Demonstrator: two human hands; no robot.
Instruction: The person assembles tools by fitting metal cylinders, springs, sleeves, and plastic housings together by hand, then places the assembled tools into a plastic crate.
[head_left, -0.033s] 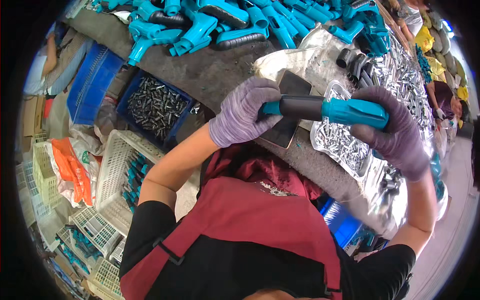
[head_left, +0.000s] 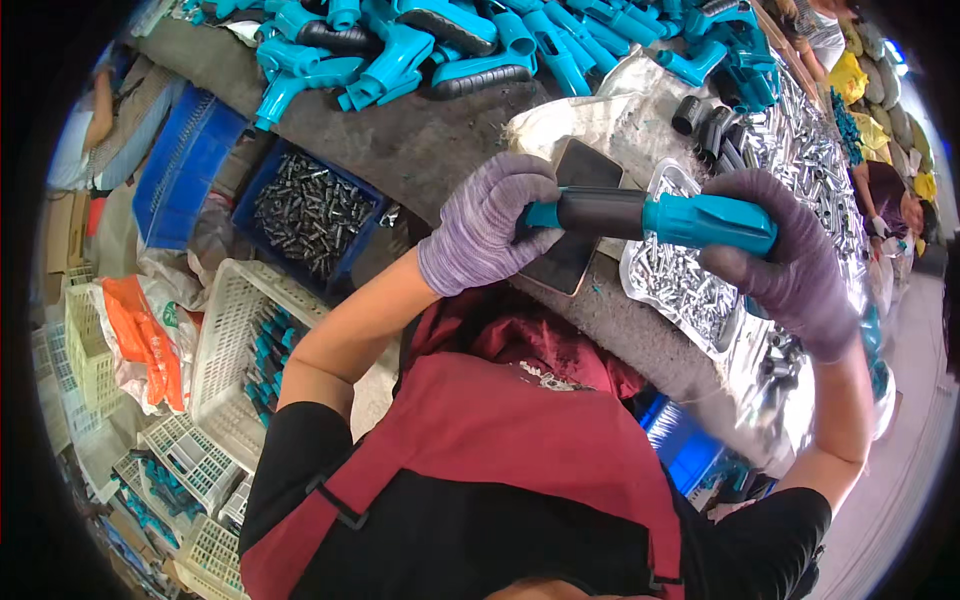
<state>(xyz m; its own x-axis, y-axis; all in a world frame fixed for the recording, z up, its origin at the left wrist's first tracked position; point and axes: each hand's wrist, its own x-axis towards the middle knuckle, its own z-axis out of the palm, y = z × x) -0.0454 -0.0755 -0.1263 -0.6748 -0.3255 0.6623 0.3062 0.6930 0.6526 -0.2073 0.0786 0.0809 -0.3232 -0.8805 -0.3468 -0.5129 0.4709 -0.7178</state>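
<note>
My left hand [head_left: 490, 235] and my right hand [head_left: 780, 260], both in purple knit gloves, hold one teal and black tool handle [head_left: 650, 215] level between them above the workbench. The left hand grips its black end. The right hand wraps the teal end from behind. Under the handle lies a dark square pad [head_left: 570, 270] on the grey bench top. Just right of the pad is a shiny tray of small metal parts [head_left: 680, 290].
A heap of teal and black handles [head_left: 450, 40] covers the far side of the bench. Below the bench on the left are a blue bin of metal pieces [head_left: 310, 215], white plastic baskets [head_left: 225, 350] and an orange bag [head_left: 150, 340]. More metal parts [head_left: 820, 150] spread along the right.
</note>
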